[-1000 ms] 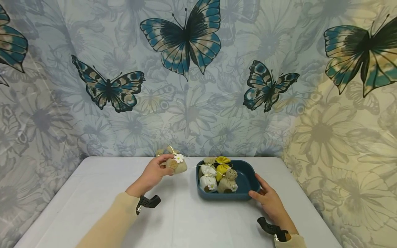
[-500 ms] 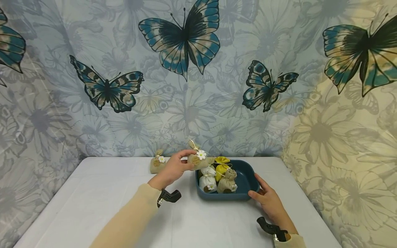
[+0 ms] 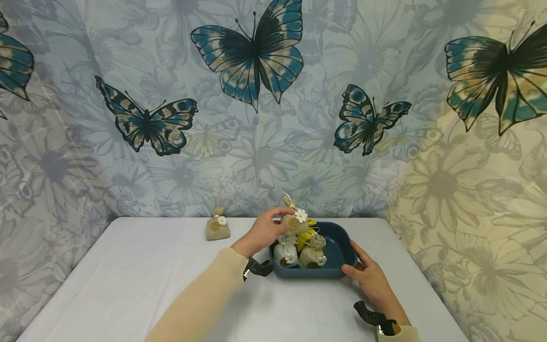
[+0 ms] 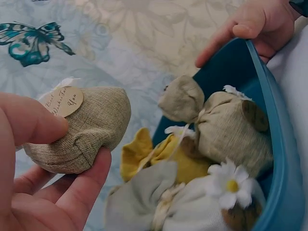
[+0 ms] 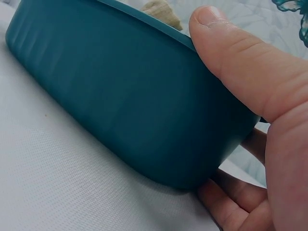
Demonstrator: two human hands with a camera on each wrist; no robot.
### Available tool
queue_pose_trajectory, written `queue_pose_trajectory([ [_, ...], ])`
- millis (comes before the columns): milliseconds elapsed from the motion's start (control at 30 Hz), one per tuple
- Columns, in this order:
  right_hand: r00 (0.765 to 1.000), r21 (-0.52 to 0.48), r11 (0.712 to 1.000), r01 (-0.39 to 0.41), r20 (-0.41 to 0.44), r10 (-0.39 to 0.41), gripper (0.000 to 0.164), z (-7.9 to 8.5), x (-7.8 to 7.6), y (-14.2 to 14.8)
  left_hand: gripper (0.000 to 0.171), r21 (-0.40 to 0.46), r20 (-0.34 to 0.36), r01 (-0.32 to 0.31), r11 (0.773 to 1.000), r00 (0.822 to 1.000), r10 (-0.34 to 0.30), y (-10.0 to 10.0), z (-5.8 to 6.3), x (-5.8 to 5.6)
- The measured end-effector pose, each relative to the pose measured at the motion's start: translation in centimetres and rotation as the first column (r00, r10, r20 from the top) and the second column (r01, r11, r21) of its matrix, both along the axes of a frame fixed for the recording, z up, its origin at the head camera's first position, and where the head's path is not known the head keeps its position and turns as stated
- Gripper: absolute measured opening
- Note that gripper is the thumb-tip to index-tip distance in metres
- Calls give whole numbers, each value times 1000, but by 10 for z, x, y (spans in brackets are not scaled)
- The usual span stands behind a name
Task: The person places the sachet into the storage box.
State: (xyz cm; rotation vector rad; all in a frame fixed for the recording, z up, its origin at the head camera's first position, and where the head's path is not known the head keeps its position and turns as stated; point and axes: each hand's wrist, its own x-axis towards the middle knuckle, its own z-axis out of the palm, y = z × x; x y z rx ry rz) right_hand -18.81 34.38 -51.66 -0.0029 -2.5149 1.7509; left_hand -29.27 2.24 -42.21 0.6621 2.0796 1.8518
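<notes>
My left hand (image 3: 262, 232) holds a small burlap pouch (image 4: 101, 127) with thumb and fingers, over the left back part of a dark blue plastic bin (image 3: 305, 272). The pouch has a white daisy and a round paper tag with writing. Inside the bin lie a white pouch (image 3: 284, 255), a yellow pouch (image 3: 301, 241) and a beige pouch (image 3: 313, 255); the held pouch covers the back left corner. My right hand (image 3: 371, 273) grips the bin's right end, its thumb (image 5: 228, 55) at the rim and fingers around the outside corner.
Another burlap pouch (image 3: 217, 230) with a daisy stands at the back of the white-covered table (image 3: 141, 280), left of the bin. A butterfly-printed cloth (image 3: 265, 152) hangs right behind the table edge.
My left hand has carried the burlap pouch rightward from beside the other burlap pouch to above the bin. The right hand and the bin have stayed in place.
</notes>
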Motion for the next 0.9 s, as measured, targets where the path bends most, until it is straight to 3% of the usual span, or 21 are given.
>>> queue_pose_trajectory([
  [233,1000,-31,999,-15,5,15,81,-2,0,-1,38,-80,-6,-6,997,1000,5,21,-2,-3],
  [467,1000,-31,999,-8,8,9,80,-2,-1,2,39,-70,-22,6,998,1000,-8,39,-8,-10],
  [667,1000,-30,999,-11,0,11,80,-1,-1,2,37,-55,25,13,998,1000,-11,56,-11,-9],
  [900,1000,-70,997,-13,8,14,80,-1,-1,1,34,-131,3,5,991,1000,-4,72,-14,-12],
])
